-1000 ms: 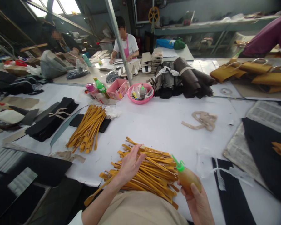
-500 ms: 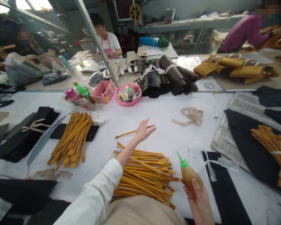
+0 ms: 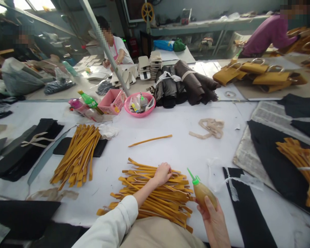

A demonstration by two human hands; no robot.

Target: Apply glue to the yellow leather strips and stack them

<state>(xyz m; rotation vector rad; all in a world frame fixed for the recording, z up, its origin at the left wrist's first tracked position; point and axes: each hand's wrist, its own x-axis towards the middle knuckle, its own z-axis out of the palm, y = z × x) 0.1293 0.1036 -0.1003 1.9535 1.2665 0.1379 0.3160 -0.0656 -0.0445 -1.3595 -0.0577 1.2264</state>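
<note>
My right hand (image 3: 214, 217) is wrapped round a squeeze bottle (image 3: 203, 193) of amber liquid, which looks like glue. The bottle tilts, its thin green nozzle pointing up and left. My left hand (image 3: 162, 174) is on the pile of mustard-coloured leather straps (image 3: 147, 193) in front of me, its fingers curled down and closed on a strap at the top. The fingertips are partly hidden. Beyond the pile, one single strap (image 3: 150, 140) lies by itself on the white tabletop (image 3: 181, 120).
Another strap bundle (image 3: 76, 155) lies to the left, and a tied one (image 3: 299, 165) at far right. A pink basin (image 3: 140, 112), pink box (image 3: 111, 103) and dark rolls (image 3: 188, 82) stand at the back. A beige ribbon (image 3: 211, 128) lies right. Other people work beyond.
My left hand has moved from beside the single strap back toward me onto the pile, and its fingers have closed. My right hand has shifted slightly left with the bottle.
</note>
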